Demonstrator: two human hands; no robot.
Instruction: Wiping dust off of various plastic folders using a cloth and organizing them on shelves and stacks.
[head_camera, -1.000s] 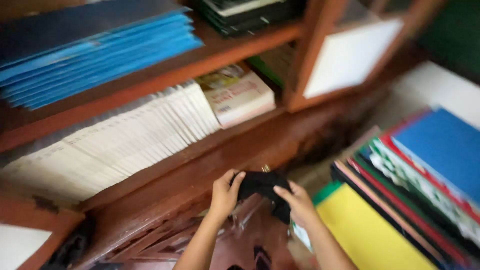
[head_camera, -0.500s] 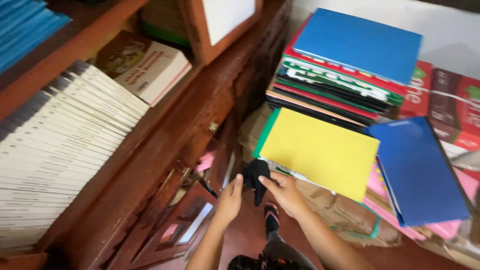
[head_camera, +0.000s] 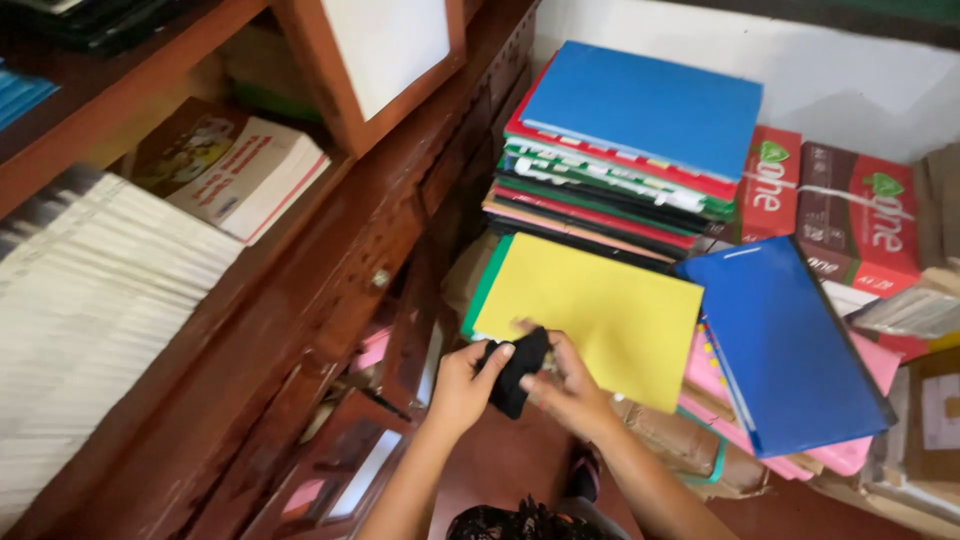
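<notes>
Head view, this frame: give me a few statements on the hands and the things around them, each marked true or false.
1. Both hands grip a black cloth. True.
2. The left hand is on the shelf books. False: it is on the cloth, with the right hand.
3. A yellow folder lies just beyond the hands. True.
4. The tall stack of folders is topped by a red one. False: a blue one is on top.
5. A blue folder lies right of the yellow one. True.

Black cloth (head_camera: 515, 372), yellow folder (head_camera: 600, 315), blue folder (head_camera: 790, 350)
</notes>
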